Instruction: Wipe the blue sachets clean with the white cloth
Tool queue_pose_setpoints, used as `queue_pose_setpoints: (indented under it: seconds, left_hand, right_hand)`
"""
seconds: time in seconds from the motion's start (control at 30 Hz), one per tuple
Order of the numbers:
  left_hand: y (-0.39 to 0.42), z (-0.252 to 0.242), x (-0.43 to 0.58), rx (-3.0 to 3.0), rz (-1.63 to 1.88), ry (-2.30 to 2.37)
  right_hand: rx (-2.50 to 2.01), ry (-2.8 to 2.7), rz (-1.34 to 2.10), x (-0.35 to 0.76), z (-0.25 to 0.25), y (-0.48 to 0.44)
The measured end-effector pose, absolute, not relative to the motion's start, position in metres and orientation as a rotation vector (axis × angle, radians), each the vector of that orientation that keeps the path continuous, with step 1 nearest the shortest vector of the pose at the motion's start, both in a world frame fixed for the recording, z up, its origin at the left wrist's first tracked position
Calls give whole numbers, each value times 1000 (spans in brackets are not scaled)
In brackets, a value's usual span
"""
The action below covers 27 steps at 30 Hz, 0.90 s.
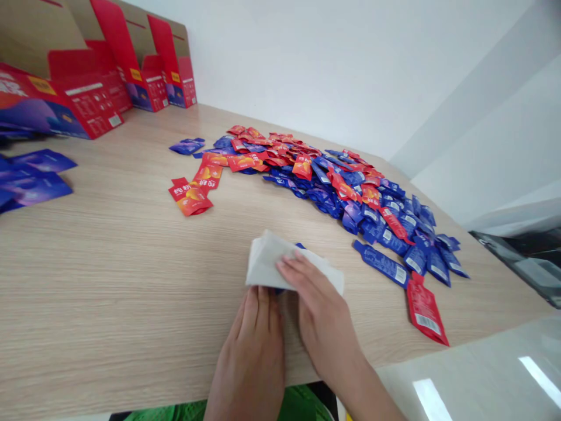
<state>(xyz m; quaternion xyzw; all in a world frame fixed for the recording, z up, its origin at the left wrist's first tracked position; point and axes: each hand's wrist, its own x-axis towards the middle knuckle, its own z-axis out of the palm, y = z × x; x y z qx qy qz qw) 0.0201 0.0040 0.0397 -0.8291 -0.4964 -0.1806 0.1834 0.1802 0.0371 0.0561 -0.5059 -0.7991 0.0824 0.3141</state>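
Just now the fingers (298, 273) of the right hand (326, 321) lie close together on top of a folded white sheet (280, 263), perhaps a tissue or paper wipe, and the fingers (263, 307) of the left hand (249, 356) stand also together against its lower edge. Both thumbs are hidden, so I cannot tell if the sheet is truly clamped or only pressed. Under this sheet a small blue sachet (299, 245) shows only by its tip, and the sheet with it lies on the pale wood-grain table (131, 251), near the edge in front of the person. The step in hand seems to be wrapping or wiping this one sachet, and the position seems to call for a firm hold on the sheet and sachet together. Just beyond the right hand lie a single blue sachet (381, 263) and a red sachet (425, 310), and further back is a wide heap of red and blue sachets (333, 181). A small group of red sachets (190, 196) lies apart, flat blue sachets (35, 178) are at the far left, and opened red cartons (87, 88) stand along the wall.
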Motion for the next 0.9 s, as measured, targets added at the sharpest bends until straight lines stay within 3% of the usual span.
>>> queue_pose_setpoints:
  seconds: [0.1,0.3,0.53,0.77,0.9]
  left_hand:
    - [4,47,20,-2357,-509,-1451]
    - [1,39,19,-2381,-509,-1460]
    - [5,48,23,-2348,-477,-1471]
    - [3,39,23,-2318,-563,-1501]
    - [4,41,24,-2307,-564,-1486]
  right_hand:
    - [-1237,-2248,271,172,51,44]
    - [-1622,-1954,115,226,50,60]
    - [-1187,-2300,296,173,57,44]
    - [-1586,-2036,132,232,46,68]
    - [-1412,-2084,183,207,56,52]
